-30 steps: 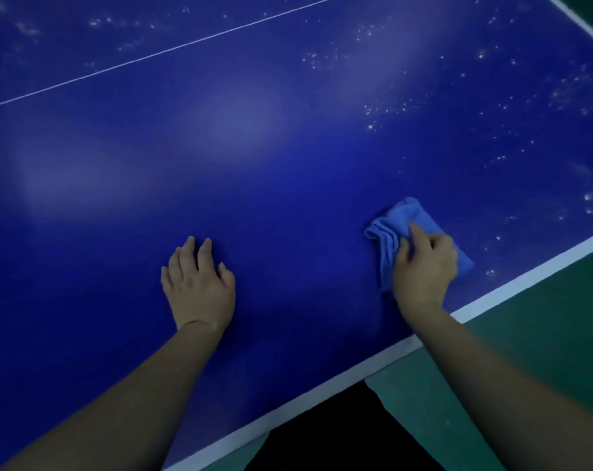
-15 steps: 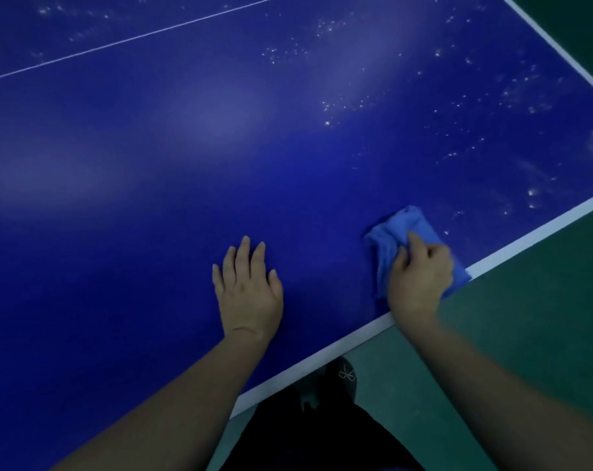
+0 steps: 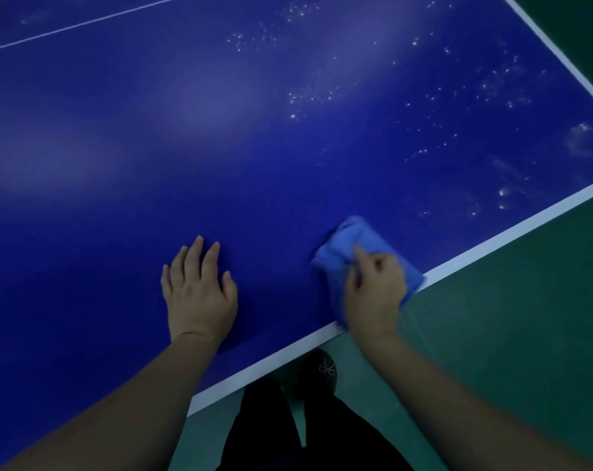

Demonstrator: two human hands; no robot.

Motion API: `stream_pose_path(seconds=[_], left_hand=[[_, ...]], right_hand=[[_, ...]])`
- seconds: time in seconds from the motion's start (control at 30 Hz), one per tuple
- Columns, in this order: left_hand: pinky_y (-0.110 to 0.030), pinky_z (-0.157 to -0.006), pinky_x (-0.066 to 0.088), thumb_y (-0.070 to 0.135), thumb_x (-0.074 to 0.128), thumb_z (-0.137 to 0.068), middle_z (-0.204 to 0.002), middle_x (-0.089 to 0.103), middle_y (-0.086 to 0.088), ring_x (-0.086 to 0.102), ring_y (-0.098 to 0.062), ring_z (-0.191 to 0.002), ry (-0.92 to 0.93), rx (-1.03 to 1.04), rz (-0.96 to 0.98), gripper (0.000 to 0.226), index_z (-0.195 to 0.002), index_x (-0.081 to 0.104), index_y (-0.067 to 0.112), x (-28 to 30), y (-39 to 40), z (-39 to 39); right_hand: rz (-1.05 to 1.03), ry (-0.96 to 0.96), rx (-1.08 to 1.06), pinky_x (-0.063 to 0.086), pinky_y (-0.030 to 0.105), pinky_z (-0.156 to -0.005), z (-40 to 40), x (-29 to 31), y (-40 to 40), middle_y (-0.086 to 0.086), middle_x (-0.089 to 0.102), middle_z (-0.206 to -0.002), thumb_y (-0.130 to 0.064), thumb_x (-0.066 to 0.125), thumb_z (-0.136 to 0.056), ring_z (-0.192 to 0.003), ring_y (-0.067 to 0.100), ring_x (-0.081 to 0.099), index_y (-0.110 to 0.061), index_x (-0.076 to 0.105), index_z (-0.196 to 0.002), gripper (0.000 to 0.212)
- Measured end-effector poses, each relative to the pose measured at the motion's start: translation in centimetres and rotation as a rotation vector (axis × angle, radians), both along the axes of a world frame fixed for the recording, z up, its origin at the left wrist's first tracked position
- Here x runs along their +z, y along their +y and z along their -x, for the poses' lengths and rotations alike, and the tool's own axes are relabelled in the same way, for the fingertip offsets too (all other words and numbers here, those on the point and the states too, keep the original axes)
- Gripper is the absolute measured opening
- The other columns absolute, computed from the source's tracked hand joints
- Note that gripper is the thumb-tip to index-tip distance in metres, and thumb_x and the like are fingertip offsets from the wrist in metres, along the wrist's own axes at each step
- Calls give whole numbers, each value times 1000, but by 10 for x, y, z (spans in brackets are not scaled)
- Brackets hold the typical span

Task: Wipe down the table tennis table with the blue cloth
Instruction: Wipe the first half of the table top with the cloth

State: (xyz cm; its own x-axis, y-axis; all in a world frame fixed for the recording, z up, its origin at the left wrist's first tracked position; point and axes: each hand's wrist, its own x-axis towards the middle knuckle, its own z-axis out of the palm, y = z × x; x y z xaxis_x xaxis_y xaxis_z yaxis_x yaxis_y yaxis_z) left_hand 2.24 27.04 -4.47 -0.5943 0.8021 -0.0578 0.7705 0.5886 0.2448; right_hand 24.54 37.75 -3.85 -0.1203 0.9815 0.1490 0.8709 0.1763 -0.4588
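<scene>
Right hand (image 3: 373, 294) has a closed grip on the blue cloth (image 3: 353, 246), bunched at the table (image 3: 220, 147) edge; left hand (image 3: 200, 290) lies flat, fingers open, beside it; white specks (image 3: 305, 96) dot the far surface.

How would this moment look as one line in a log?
step: wiping near edge | right hand: grips cloth on table | left hand: flat on table | specks: remain far right
</scene>
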Motion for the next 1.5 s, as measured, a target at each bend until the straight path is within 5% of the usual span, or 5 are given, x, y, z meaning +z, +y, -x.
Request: stream_pose_path(seconds=[0.13,0.37,0.63,0.9,1.5], left_hand=[[-51,-120,12,40,33,-90,-155,31,-2,21,-26,-145,-2,6,-4,56,-143,42,21,-1,-1,1],[-51,-120,11,41,32,-91,-155,31,-3,21,-27,-145,6,-1,-14,55,-142,41,21,-1,-1,1],[-51,-119,13,37,36,-91,-155,33,-4,23,-29,-143,6,12,-41,54,-142,44,20,-1,-1,0],[-52,-120,10,29,45,-96,-155,30,-4,20,-27,-144,-3,-13,-56,48,-143,41,19,-2,-2,1],[-56,-118,12,29,46,-95,-154,31,-8,25,-29,-140,-42,236,-111,46,-139,45,16,-1,50,-20]], right_hand=[[-23,-13,353,44,39,-60,12,0,14,14,59,-87,-6,70,-79,-73,33,54,-12,71,-110,32],[-24,-49,-119,45,44,-70,-43,3,68,21,56,-97,-12,61,-89,-85,37,54,-10,65,-121,32],[-24,5,532,44,37,-56,12,0,-41,11,60,-83,-17,72,-74,-67,31,56,-16,73,-100,26],[-19,-23,-191,41,47,-82,-52,-3,70,21,54,-108,-23,58,-92,-96,38,52,-11,61,-125,35],[-3,-3,82,44,47,-79,-32,0,103,20,56,-105,-25,60,-89,-94,39,53,-12,64,-119,33]])
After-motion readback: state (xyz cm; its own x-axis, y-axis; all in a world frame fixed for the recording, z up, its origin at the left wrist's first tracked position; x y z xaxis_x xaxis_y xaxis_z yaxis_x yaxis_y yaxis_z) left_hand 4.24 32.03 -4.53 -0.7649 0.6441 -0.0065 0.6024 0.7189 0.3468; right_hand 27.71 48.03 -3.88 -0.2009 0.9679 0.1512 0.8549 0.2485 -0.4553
